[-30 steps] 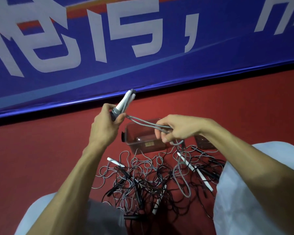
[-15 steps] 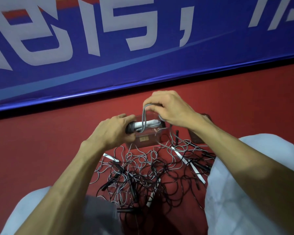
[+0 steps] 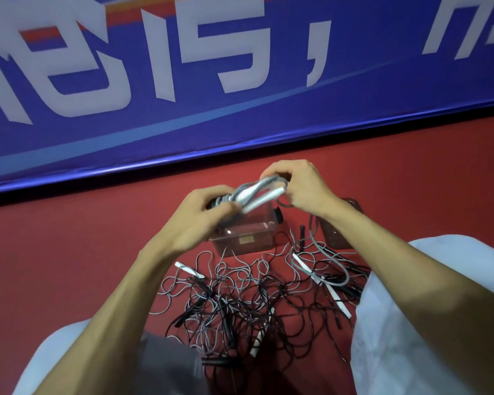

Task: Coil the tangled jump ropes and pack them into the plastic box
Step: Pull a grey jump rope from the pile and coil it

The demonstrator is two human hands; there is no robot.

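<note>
A: Item one, grey rope (image 3: pixel 255 195): how is it held?
B: Its two white handles are gripped at their dark ends by the left hand (image 3: pixel 206 218), just above the plastic box (image 3: pixel 248 238). The cord is pinched at the handles' far end by the right hand (image 3: pixel 303 186).
A: Change noted?
B: A second ago the handles were held upright, with the cord stretched between the hands. Now they are laid flat and looped over. A grey tail is left trailing at 4 o'clock of the box.
A: Remaining stock?
B: The tangled pile (image 3: pixel 240 297), at 6 o'clock of the box, is unsorted. One rope is judged nearly bundled; none is seen packed.
</note>
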